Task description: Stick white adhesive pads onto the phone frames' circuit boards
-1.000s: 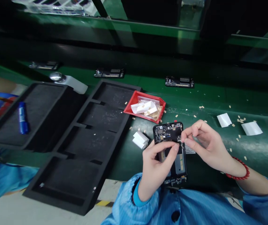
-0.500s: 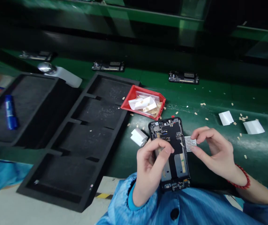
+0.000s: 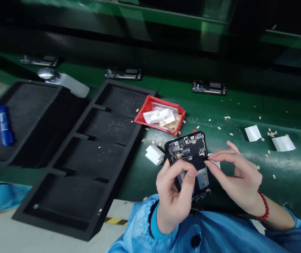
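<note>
I hold an opened black phone body [image 3: 189, 154] with its circuit board exposed, tilted over the green bench. My left hand [image 3: 174, 196] is wrapped round its lower left side, thumb on the inner frame. My right hand [image 3: 234, 179] grips the phone's right edge with thumb and fingers, and a small white label sheet [image 3: 215, 164] shows just behind those fingers. A red bead bracelet [image 3: 264, 207] circles the right wrist.
A red bin [image 3: 161, 117] of white strips stands behind the phone, with a white folded piece [image 3: 155, 154] beside it. Black foam trays [image 3: 87, 158] fill the left, one holding a blue tube [image 3: 5, 124]. Several phone boards [image 3: 209, 88] lie on the conveyor. White slips [image 3: 253, 133] lie at right.
The right hand, which held the white label sheet out beside the phone, has moved in against the phone's right edge. The phone has tilted clockwise and the left thumb has shifted slightly.
</note>
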{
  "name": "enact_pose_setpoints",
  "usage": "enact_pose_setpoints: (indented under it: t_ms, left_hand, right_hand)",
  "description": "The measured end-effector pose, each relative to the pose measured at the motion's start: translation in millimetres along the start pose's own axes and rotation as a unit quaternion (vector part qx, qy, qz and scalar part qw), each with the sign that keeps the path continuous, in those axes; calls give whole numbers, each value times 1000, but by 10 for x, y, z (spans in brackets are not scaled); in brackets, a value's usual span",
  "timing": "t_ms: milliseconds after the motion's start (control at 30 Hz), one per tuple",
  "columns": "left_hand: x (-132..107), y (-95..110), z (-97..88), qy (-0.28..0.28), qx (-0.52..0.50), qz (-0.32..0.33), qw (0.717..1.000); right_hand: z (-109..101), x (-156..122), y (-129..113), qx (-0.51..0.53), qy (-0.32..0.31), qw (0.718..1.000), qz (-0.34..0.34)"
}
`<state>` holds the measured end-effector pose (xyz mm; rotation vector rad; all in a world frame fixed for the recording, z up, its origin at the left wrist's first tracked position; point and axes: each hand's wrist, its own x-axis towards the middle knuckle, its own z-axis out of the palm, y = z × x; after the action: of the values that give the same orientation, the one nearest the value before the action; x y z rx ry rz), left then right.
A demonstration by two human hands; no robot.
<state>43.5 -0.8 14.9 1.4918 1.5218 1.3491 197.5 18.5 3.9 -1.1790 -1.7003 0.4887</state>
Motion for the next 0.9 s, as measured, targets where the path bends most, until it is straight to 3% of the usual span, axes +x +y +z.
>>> enact_pose_setpoints:
  t_ms: [167,333,533,633,733,900]
  left_hand:
    - [58,-116,28,20,1,-49,999]
    - [90,-358,-46,79,-17,-90,993]
    - [155,-535,-39,86,-57,-113,988]
    - [192,-530,22,74,-44,-119,989]
    - [221,-467,88,38,-21,-139,989]
    - [227,-288,112,-34,-34,-154,987]
  right_hand:
    - [-116,-22,187,55,-11,992,112]
    - [-356,-149,697,62,-10,969,238]
    - [-463,-72,1188,92,-11,953,289]
    - [-446,87,1138,141,-50,942,299]
    - [-412,218,890,198,-107,926,302]
    - [-287,320,471,325,-231,877,268]
